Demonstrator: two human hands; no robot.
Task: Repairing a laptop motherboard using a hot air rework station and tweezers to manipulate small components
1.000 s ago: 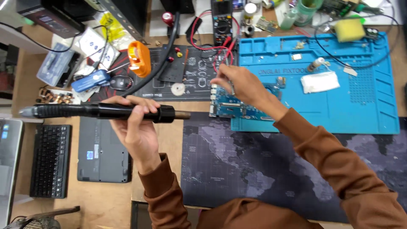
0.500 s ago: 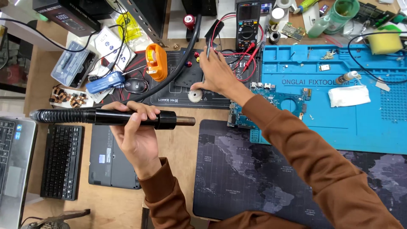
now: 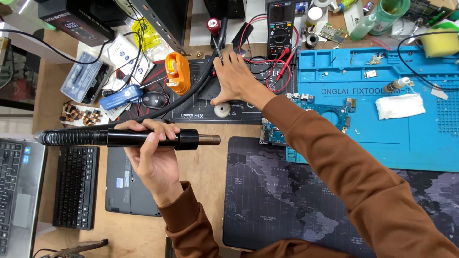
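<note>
Wooden table (image 3: 201,167), crowded with repair gear: at the far left a laptop keyboard (image 3: 19,191) and a black keyboard (image 3: 75,186) lie pushed aside. Next, the left hand (image 3: 154,152) is clenched around a black hot-air handle (image 3: 143,139), held level with its metal nozzle pointing right, clear of the clutter. Further right, the right hand (image 3: 234,81) reaches onto the dark work mat (image 3: 191,107), fingers pinching slim tweezers (image 3: 218,50). A circuit board (image 3: 306,107) waits just beside, on the blue silicone mat (image 3: 397,143).
</note>
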